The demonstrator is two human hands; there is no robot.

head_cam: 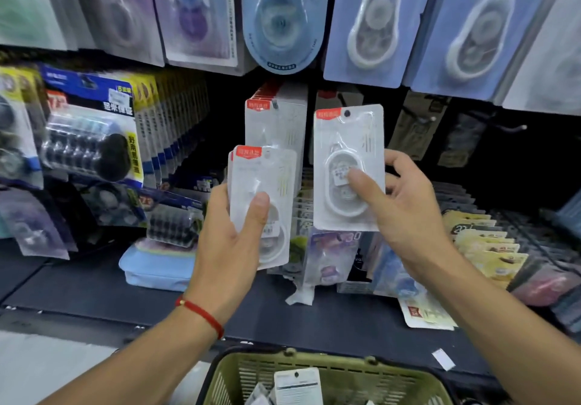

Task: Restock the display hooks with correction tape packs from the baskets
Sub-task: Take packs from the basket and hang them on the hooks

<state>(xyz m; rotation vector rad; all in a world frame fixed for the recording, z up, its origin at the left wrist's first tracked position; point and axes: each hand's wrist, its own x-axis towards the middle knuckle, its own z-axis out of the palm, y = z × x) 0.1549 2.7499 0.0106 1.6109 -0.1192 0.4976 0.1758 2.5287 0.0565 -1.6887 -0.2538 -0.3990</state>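
Note:
My right hand [399, 203] pinches a single white correction tape pack [349, 153] with a red corner label, held upright in front of the display. My left hand [226, 234] grips a small stack of the same white packs [264, 184], thumb across the front. Just behind them, more of these packs [276, 115] hang on a display hook. To the right, a bare hook [515, 128] sticks out from the dark back panel. At the bottom edge stands a green basket [314, 363] with more packs inside.
Large blue and purple tape packs [374, 21] hang in the row above. Blue-and-yellow packs [94, 134] fill hooks at the left. A dark shelf [94, 294] below carries a light blue pouch [157, 269] and yellow packs [490, 247] at the right.

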